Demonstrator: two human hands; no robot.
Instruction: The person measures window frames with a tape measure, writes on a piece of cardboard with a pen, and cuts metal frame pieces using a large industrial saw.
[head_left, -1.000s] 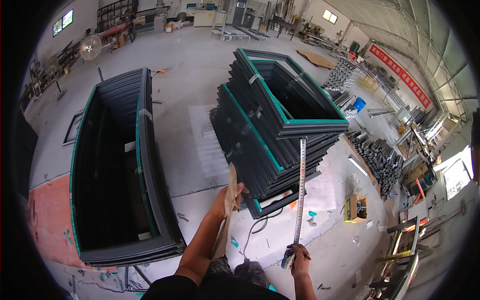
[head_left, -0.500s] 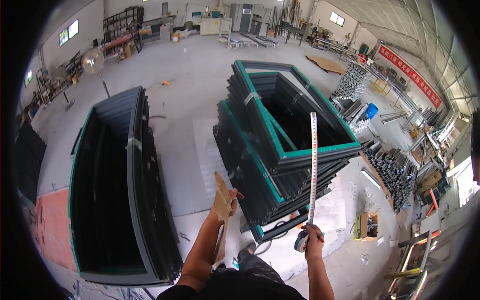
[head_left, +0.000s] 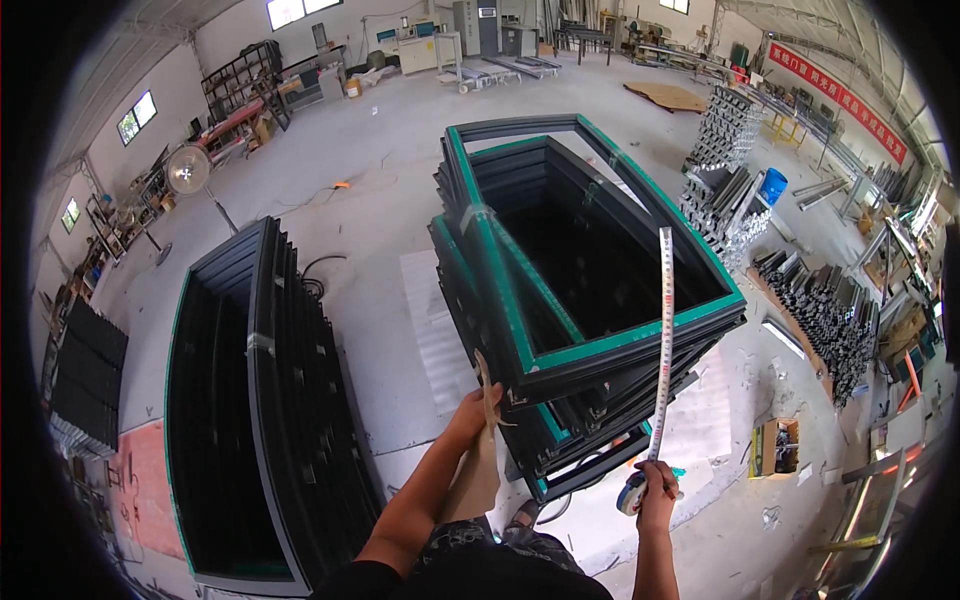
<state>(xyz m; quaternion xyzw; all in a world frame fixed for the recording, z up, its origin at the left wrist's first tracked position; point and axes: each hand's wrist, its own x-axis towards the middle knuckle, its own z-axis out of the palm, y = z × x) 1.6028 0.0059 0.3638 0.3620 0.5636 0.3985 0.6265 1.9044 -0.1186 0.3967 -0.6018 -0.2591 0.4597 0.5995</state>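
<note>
My right hand (head_left: 655, 492) is closed around a tape measure (head_left: 632, 494). Its white blade (head_left: 665, 330) stretches forward past the right front corner of a stack of dark window frames (head_left: 640, 338) edged with green strips. In my left hand (head_left: 476, 412) is a torn piece of brown cardboard (head_left: 474, 482), hanging down beside my forearm. That hand is close to the stack's near left corner; whether it touches the frames I cannot tell. What my right hand's fingers may hold besides the tape is too small to make out.
On the left stands another stack of dark frames (head_left: 262, 400). A pedestal fan (head_left: 189, 170) is behind it. To the right are bundled metal profiles (head_left: 820, 325), a small cardboard box (head_left: 776, 448) and a blue bucket (head_left: 773, 186). Flat cardboard (head_left: 665, 97) lies farther back.
The view has shifted, and I am nearer the frame stack. My left hand with the cardboard has come up to the stack's near left corner. The tape stays extended in my right hand.
</note>
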